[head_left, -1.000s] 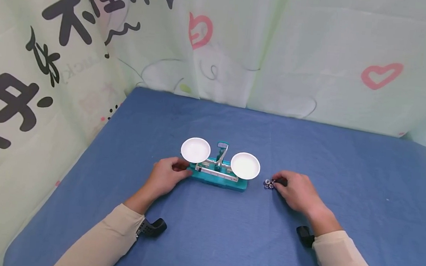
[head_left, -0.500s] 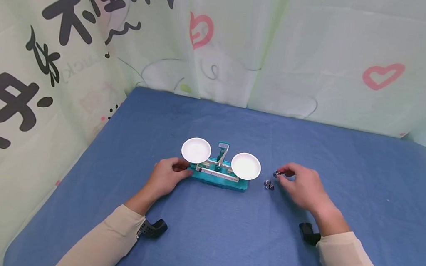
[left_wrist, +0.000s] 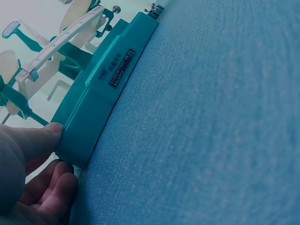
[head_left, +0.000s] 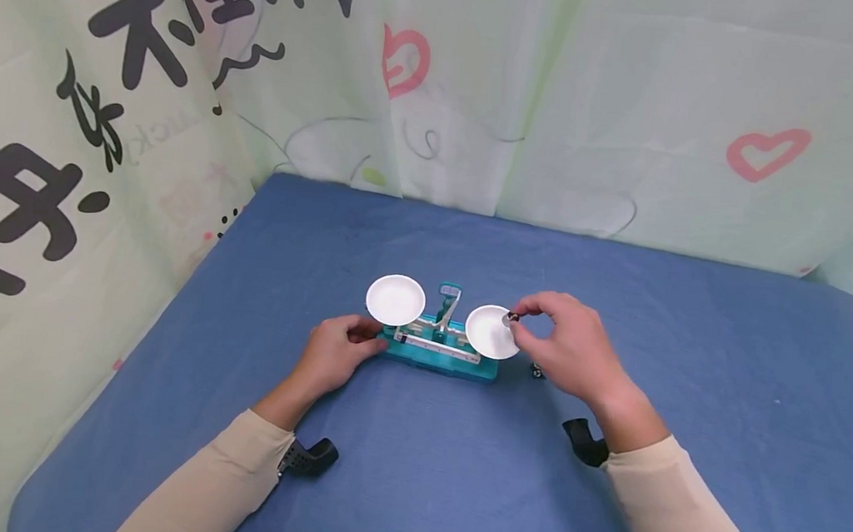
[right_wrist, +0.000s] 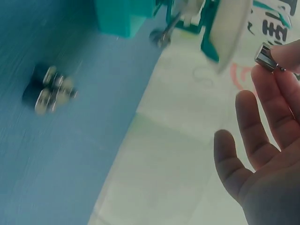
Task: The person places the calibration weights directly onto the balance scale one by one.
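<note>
A teal balance scale [head_left: 449, 365] with two white pans stands on the blue table. My left hand [head_left: 333, 350] holds the left end of its base; in the left wrist view the thumb [left_wrist: 49, 133] lies on top and the other fingers curl against the end. Over the edge of the right pan [head_left: 483, 336], my right hand [head_left: 574, 349] pinches a small metal weight [right_wrist: 266, 58] between thumb and forefinger. Its other fingers are spread. Several more metal weights [right_wrist: 52, 90] stand grouped on the table to the right of the scale, partly hidden by the right hand in the head view.
The left pan [head_left: 395, 300] sits slightly higher in the head view than the right one. A blue cloth [head_left: 411, 465] covers the table. Pale printed curtains [head_left: 619, 106] hang along the back and left sides.
My right hand has lifted one weight from the group and carried it left and away from me to the right pan. The left hand has stayed on the scale's base.
</note>
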A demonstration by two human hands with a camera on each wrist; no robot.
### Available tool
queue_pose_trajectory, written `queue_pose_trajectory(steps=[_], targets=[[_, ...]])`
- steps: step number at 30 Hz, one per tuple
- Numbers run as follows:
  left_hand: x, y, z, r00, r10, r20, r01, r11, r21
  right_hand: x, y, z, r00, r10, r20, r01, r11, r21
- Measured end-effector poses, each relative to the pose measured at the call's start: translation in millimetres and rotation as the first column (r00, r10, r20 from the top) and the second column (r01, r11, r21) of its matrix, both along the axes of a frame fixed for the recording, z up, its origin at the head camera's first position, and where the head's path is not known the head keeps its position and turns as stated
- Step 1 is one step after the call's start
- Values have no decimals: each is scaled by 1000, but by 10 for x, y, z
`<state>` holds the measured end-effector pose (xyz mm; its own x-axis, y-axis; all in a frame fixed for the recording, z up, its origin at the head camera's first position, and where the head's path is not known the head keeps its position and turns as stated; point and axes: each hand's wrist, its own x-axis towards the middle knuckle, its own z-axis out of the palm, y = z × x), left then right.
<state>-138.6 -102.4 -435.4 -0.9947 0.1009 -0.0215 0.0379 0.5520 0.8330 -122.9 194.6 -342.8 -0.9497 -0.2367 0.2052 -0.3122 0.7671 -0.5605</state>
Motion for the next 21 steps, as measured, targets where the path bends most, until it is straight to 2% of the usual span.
queue_pose_trajectory(steps=[10,21], targets=[[16,-1,4,1000,10,18,-10,1000,10,-160,-185,-129,996,92,3,-92,995,50],[4,8,24,1000,10,17,-10,1000,11,-212,-204,-176,993,120,11,-121,989,86]])
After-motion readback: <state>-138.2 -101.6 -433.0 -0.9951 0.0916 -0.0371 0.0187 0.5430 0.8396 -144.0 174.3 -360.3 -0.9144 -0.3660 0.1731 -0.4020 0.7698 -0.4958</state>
